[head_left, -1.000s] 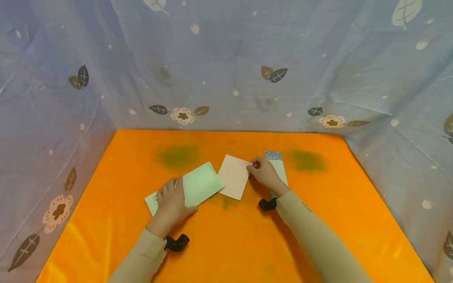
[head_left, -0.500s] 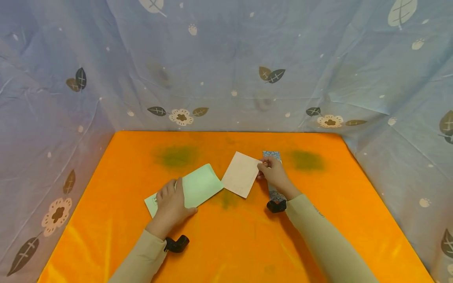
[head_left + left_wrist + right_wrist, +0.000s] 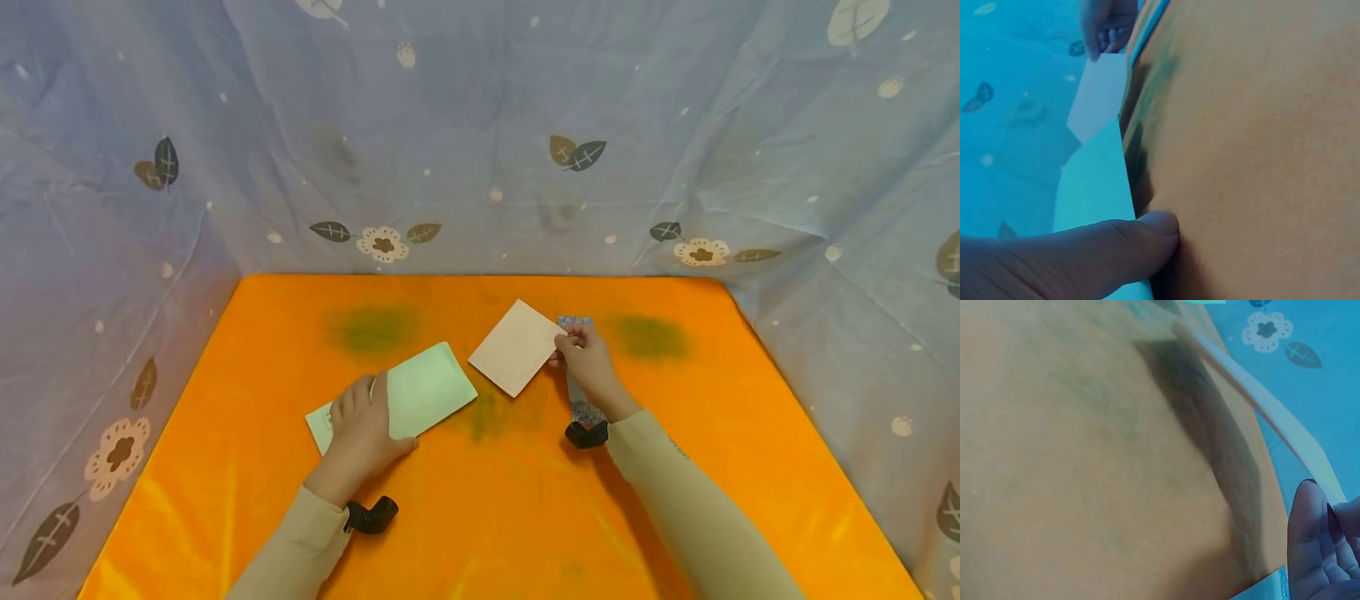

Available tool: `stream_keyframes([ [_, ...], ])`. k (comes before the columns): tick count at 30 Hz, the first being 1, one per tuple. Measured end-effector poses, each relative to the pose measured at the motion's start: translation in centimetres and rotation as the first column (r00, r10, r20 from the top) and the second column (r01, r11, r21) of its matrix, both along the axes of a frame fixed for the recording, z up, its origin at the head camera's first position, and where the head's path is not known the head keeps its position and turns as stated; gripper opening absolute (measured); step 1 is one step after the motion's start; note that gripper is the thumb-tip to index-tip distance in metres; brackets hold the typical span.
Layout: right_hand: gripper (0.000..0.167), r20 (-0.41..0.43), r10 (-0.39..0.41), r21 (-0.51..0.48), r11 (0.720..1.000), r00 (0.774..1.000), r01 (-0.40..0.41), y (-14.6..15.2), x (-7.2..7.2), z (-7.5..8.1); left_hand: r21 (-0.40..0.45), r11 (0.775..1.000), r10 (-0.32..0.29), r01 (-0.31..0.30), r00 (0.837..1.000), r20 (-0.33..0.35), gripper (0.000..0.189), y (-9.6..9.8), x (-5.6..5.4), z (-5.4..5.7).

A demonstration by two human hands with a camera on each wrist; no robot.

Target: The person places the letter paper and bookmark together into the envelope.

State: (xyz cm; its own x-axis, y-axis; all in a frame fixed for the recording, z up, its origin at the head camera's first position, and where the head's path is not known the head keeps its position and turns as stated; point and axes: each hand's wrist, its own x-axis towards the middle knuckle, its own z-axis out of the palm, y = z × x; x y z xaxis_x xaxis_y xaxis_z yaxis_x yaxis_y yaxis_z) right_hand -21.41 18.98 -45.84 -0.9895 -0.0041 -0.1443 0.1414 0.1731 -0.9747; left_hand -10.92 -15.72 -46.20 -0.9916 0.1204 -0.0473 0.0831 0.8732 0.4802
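My left hand (image 3: pixel 362 442) holds a pale green envelope (image 3: pixel 431 387) across its width, thumb at the near edge and fingers over the top. A small printed mark shows at its left end. The left wrist view has the thumb crossing the envelope's edge (image 3: pixel 1094 181). My right hand (image 3: pixel 592 371) pinches a pale pink card (image 3: pixel 516 348) by its right corner, between thumb and fingers. Seen from the right wrist, the card (image 3: pixel 1272 419) is bowed and raised, with its shadow on the cloth below. Card and envelope are apart in the head view.
Partly hidden under my right hand lies a narrow pale strip with speckled grey ends (image 3: pixel 576 320). An orange cloth (image 3: pixel 480 517) with greenish patches covers the table. Blue patterned curtains (image 3: pixel 480 133) stand at the back and both sides.
The pink card has moved right, away from the envelope's end, then farther back, turning and lifting in my right hand. My left hand and the envelope have stayed in place.
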Motion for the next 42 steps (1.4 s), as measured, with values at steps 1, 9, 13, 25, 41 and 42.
stream_keyframes([
  [1, 0.037, -0.008, -0.005, -0.005, 1.0, 1.0, 0.005, 0.0, 0.0, 0.1, 0.001, 1.0, -0.004, 0.004, 1.0, -0.006, 0.114, 0.0, 0.0, 0.0],
  [9, 0.035, -0.006, -0.052, -0.076, 0.996, 0.999, 0.051, 0.0, 0.3, 0.2, -0.004, 1.0, -0.025, 0.025, 1.0, 0.0, 0.114, -0.1, -0.2, 0.1],
  [13, 0.032, 0.014, -0.067, -0.118, 0.991, 0.998, 0.068, -0.2, 0.6, 0.4, -0.018, 0.999, -0.033, 0.033, 0.999, -0.007, 0.113, -0.1, -0.1, 0.1],
  [25, 0.027, 0.05, -0.077, -0.306, 0.948, 0.996, 0.089, -0.4, 0.8, 0.4, 0.035, 0.999, -0.031, 0.033, 0.999, -0.042, 0.113, 0.2, -0.3, 0.8],
  [41, 0.028, 0.0, -0.003, -0.4, 0.917, 1.0, 0.002, -1.7, 1.5, 0.4, 0.057, 0.998, -0.022, 0.026, 0.997, -0.076, 0.115, 0.8, -0.5, 0.6],
  [42, 0.027, 0.001, 0.003, -0.402, 0.916, 1.0, -0.003, -1.8, 1.6, 0.4, 0.055, 0.998, -0.02, 0.025, 0.996, -0.083, 0.115, 0.8, -0.5, 0.5],
])
